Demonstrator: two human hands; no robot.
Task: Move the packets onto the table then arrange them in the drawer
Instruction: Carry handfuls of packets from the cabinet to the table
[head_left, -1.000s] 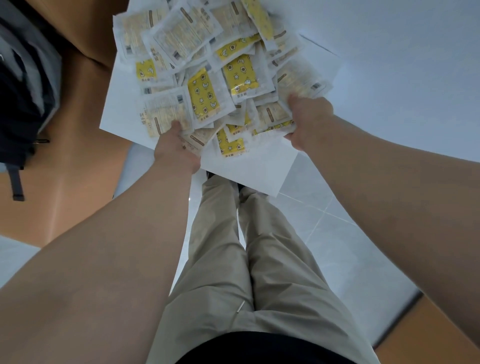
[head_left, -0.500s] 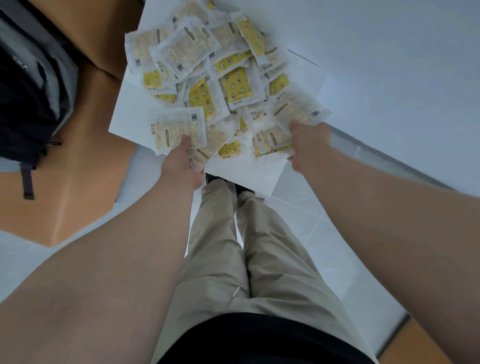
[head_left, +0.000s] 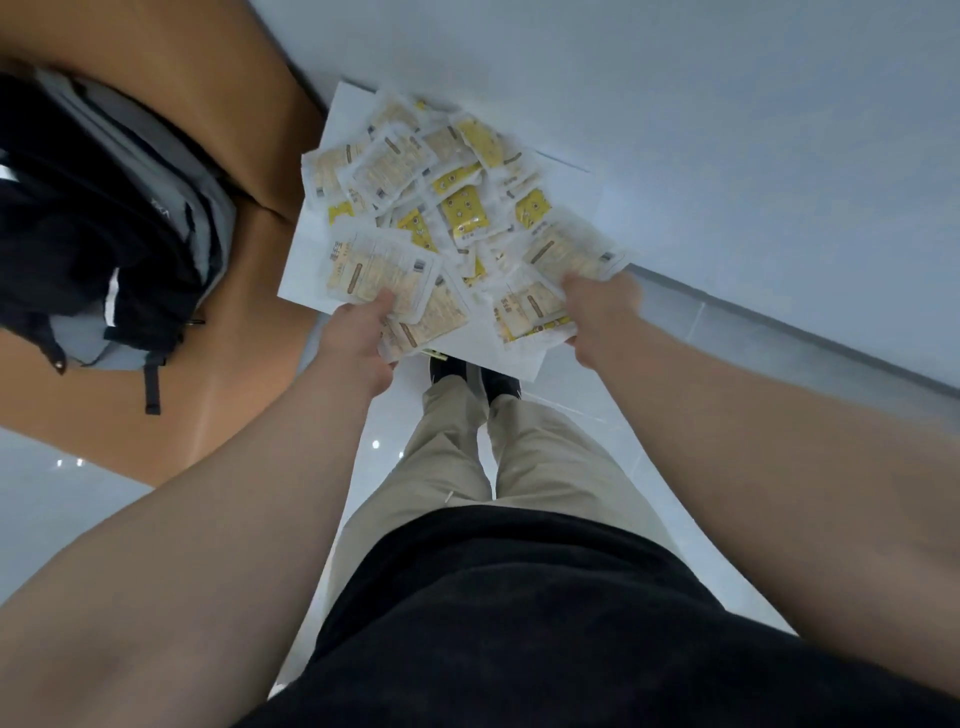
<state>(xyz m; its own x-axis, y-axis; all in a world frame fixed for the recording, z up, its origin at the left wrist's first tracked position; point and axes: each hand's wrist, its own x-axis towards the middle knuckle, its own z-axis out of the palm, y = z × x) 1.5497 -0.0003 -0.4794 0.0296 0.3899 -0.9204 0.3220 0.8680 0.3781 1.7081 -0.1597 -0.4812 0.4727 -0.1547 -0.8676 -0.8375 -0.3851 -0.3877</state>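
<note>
A single wide-angle camera worn on the person's head is looking steeply down the front of the body, past the trousers (head_left: 452, 467) to the shoes (head_left: 498, 382) on the floor (head_left: 52, 519). Both forearms (head_left: 234, 493) are running in from the lower corners, with the left hand (head_left: 358, 338), right hand (head_left: 597, 312) and packets (head_left: 462, 208) sitting near mid-frame.

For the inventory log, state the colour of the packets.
The packets are white with yellow print, clearest in the head view.

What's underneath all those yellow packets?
A white sheet carries the packets; the left hand and right hand hold its near edge. Its middle is hidden by the pile.
</note>
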